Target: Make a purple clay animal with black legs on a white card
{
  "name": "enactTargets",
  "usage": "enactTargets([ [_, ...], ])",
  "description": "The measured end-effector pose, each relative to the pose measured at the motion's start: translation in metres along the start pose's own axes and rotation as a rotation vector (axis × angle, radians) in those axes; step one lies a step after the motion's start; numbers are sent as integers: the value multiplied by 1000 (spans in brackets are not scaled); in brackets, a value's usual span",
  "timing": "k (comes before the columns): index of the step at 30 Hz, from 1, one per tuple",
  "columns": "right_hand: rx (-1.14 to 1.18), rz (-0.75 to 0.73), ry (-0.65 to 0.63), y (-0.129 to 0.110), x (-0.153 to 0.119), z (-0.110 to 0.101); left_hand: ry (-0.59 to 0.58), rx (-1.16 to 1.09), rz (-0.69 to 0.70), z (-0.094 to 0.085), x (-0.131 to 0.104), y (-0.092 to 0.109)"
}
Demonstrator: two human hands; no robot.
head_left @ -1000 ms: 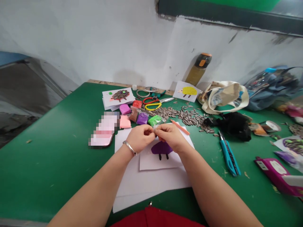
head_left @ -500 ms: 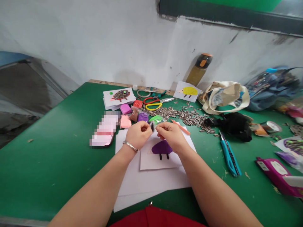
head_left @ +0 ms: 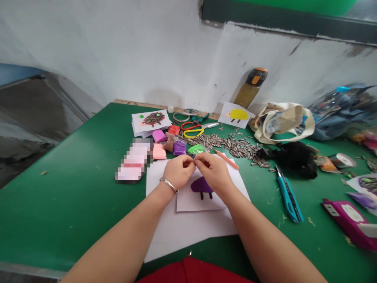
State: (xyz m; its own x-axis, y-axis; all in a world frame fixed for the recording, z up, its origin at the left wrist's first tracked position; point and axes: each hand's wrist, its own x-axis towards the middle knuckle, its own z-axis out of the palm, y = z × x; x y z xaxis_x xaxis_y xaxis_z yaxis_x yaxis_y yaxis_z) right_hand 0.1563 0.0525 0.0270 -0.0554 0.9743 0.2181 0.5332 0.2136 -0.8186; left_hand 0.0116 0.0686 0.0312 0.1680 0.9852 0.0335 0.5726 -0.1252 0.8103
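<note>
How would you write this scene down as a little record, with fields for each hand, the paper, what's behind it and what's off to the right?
Left hand: pinched at a small dark item, too small to identify; bracelet on wrist
Right hand: pinched beside that item; whether it grips it is unclear
Paper: white sheets; purple shape with two black legs on top
Behind: colored packets, striped seeds
Right: blue cutter on green table

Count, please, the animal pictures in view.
3 clearly: purple one, centre; dark one, back left; yellow one, back right. The cropped sheet at right may be another; more may be hidden.
</note>
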Motion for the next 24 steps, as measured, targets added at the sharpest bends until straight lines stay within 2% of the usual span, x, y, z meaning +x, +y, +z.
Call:
enactTargets([
  [3,-26,14,31,1,1,1,8,-9,11,1,0,1],
  [7,5,119,83,6,4,-1,16,-27,38,2,0,1],
  [11,152,212,-14,11,8,-3,31,-22,81,2,-1,0],
  [16,310,276,-118,12,9,-4,10,19,205,2,-3,1],
  [21,297,299,-82,14,11,-3,21,96,309,3,-6,2],
  [24,400,329,-37,13,12,-5,97,128,463,3,-6,0],
])
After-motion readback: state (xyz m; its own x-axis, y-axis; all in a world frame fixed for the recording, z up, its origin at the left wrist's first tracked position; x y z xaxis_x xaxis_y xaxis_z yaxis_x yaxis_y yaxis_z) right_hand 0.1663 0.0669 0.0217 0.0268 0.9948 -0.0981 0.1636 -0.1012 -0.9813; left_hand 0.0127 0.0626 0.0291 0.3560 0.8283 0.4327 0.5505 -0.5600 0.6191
